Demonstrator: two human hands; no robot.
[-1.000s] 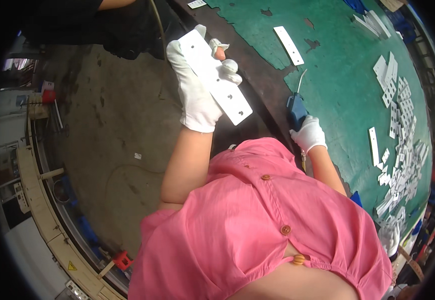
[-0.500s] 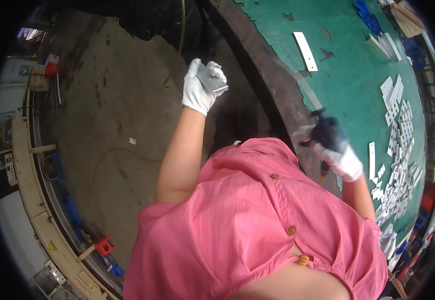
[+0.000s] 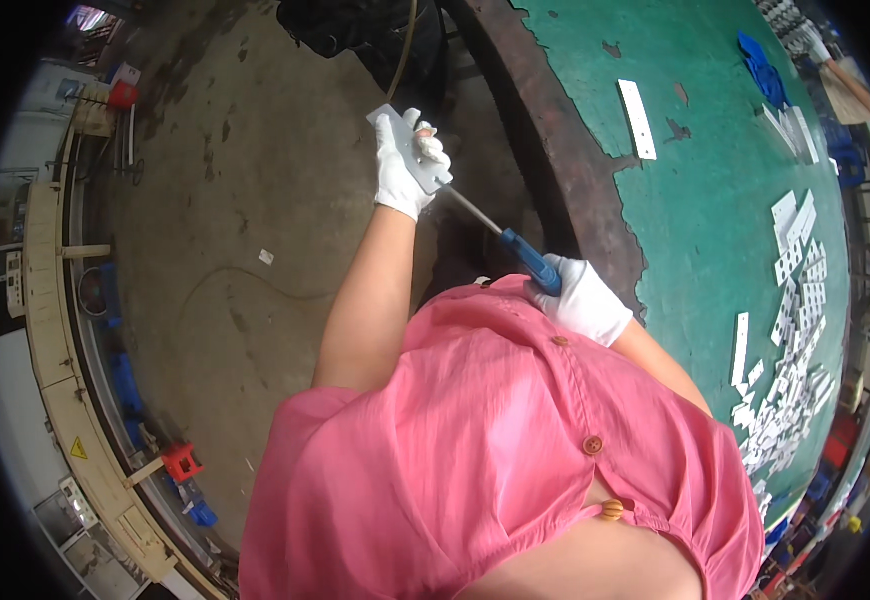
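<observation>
My left hand (image 3: 402,170), in a white glove, is closed round a flat grey metal plate (image 3: 410,155) and holds it tilted above the floor. My right hand (image 3: 585,303), gloved too, grips the blue handle of a hand tool (image 3: 532,262) with a long thin metal shaft. That shaft slants up and leftward, and its tip meets the lower end of the plate, near a hole. Whether the tip is inside the hole I cannot tell.
A worn green bench top (image 3: 690,225) with a brown edge lies to my right. On it are a long white strip (image 3: 637,120), a shorter strip (image 3: 741,350), a heap of small white plates (image 3: 790,400) and a blue cloth-like item (image 3: 761,70). A co-worker's arm (image 3: 850,88) shows at the far right.
My right hand has swung left from over the bench edge, bringing the tool to the plate. My left hand has turned the plate so that its lower end points toward the tool.
</observation>
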